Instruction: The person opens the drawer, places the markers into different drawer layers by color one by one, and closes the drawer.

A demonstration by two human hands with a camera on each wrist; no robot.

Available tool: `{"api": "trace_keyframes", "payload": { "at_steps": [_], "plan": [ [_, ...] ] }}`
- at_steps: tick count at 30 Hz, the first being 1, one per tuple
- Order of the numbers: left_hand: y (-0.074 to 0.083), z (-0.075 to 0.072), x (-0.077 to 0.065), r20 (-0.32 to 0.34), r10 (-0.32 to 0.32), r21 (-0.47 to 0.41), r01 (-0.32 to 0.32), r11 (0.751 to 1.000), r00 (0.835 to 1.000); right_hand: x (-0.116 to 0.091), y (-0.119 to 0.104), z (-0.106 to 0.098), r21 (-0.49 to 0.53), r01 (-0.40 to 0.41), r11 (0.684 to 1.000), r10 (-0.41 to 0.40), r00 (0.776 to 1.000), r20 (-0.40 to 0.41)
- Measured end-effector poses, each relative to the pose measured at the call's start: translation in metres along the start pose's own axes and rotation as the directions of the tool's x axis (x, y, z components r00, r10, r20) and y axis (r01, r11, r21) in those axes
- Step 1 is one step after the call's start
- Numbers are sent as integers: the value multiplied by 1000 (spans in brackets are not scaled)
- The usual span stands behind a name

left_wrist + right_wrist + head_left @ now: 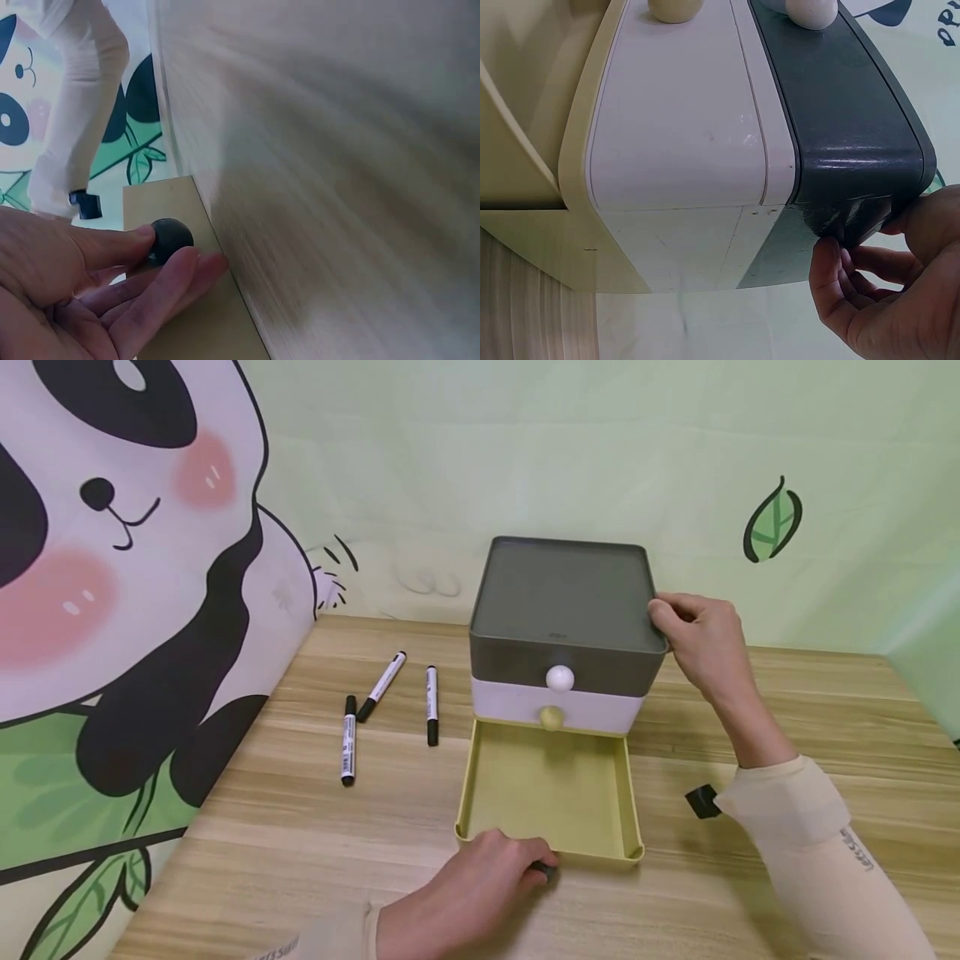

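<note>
Pinching the dark knob (pixel 173 237) at its front, the left hand (pixel 472 885) is nearer the yellow drawer (pixel 543 785), which runs straight ahead of it into the stack (pixel 510 700); the right hand (pixel 708 643), farther ahead and rightward, grips the dark top tier (pixel 566 593) by its side; only the left wrist view shows that pinch plainly

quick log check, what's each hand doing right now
Left hand: closed, pinching the dark round knob of the open yellow drawer.
Right hand: closed, holding the desktop drawer unit by its upper right side.
</note>
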State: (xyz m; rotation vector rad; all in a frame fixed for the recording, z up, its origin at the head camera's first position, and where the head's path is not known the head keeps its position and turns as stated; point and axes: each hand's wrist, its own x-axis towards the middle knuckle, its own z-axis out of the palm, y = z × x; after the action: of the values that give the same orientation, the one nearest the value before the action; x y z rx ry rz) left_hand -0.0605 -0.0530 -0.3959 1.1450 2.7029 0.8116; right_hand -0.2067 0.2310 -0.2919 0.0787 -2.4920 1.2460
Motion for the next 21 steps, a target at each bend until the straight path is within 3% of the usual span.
{"api": "trace_keyframes", "payload": {
  "at_steps": [6, 16, 21],
  "plan": [
    [4, 1, -8, 24, -17, 7, 16, 1000, 1000, 0, 0, 0, 2, 7, 1000, -7, 1000, 0],
    [3, -1, -7, 44, -21, -21, 22, 1000, 999, 0, 0, 0, 8, 3, 1000, -3, 1000, 4],
    [4, -3, -9, 47, 3, 5, -3, 1000, 999, 0, 0, 0, 9, -3, 1000, 3, 1000, 3]
  ]
}}
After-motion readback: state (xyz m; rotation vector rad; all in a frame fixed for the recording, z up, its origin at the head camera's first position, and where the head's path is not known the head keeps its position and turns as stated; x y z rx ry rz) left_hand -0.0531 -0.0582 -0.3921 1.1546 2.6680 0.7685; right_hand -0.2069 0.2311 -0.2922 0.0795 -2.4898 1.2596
